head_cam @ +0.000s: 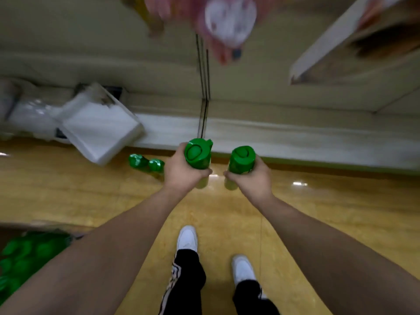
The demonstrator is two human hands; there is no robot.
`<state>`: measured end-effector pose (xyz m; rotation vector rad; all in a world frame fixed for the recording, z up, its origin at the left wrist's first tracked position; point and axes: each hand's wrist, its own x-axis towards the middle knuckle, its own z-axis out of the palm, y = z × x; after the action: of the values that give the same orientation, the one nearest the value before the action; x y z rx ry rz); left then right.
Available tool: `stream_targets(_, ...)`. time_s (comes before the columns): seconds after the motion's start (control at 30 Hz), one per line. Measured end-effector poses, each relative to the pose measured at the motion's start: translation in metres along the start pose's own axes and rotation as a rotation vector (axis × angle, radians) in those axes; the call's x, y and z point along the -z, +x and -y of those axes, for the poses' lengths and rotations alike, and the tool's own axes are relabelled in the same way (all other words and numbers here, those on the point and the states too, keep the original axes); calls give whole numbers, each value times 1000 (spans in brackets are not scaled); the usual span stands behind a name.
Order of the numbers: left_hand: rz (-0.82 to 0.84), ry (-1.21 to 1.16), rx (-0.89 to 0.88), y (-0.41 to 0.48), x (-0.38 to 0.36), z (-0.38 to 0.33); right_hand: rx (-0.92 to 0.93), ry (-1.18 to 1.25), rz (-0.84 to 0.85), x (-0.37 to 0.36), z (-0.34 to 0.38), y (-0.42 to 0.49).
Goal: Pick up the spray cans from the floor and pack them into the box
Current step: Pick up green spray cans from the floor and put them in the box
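My left hand [181, 172] grips an upright spray can with a green cap [197, 154]. Just to its right, my right hand [252, 180] grips a second green-capped spray can [242, 159], also upright. Both are held out in front of me above the yellow floor. Two more green-capped cans [146, 163] stand on the floor to the left, near the wall base. At the lower left, a cardboard box [13, 226] holds several green-capped cans [25, 253], partly hidden by my left forearm.
A white tilted container [100, 130] and plastic wrapping [29, 114] lie by the wall at left. Black cables [204, 92] run down the wall. My white shoes [187, 238] stand on the glossy floor. A blurred pink object [227, 21] is at the top.
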<state>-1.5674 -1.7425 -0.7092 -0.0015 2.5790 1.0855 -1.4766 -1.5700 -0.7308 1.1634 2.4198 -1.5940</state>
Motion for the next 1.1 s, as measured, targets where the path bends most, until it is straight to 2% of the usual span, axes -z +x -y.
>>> stream_targets(0.1,-71,-29,9,-43,66,-69,93,-27,29,49,72,-35)
stream_targets(0.27,-227,-62,-77,-119,196,-179,303,5,135,122,207,-102)
stream_targets(0.57,-663,-196,-319,-224,443,-314,814,192,237,202,466,-225)
stream_targets(0.77,-939,-253,-456,-292,558,-322,999,441,326,189,580,-309)
stream_targets(0.93,-1193,-257,-437,-343,624,-281,1047,575,407,129,629,-376)
stream_targets(1.1,-1253,-188,-364,-379,686,-220,1054,544,511,50,658,-436)
